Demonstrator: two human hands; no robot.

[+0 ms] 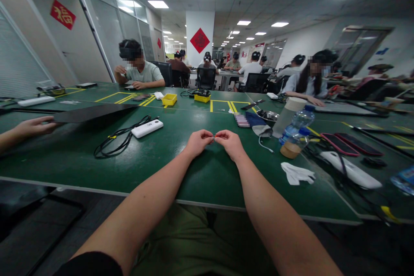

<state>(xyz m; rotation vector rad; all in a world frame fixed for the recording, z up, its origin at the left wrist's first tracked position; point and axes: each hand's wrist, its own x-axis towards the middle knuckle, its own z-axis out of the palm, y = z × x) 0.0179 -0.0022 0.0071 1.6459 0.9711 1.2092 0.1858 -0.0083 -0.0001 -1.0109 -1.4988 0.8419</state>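
Above the green table (168, 177), near its front edge, my left hand (199, 143) and my right hand (229, 142) meet fingertip to fingertip. Both are closed in a pinch. Between them shows a tiny dark, partly shiny piece (213, 137), too small to name and mostly covered by the fingers. To the left of my hands lies a white power bank (147, 128) with a coiled black cable (111, 141) beside it. On the right are a pixelated pinkish item (242, 120) and a short white cable (265, 144).
Bottles (294, 138), a metal bowl of dark parts (268, 115), a crumpled white cloth (297, 174), phones (339, 144) and a white power strip (351, 170) crowd the right. Another person's hand (37, 127) holds a dark panel (97, 113) at left. Yellow trays (169, 99) stand farther back.
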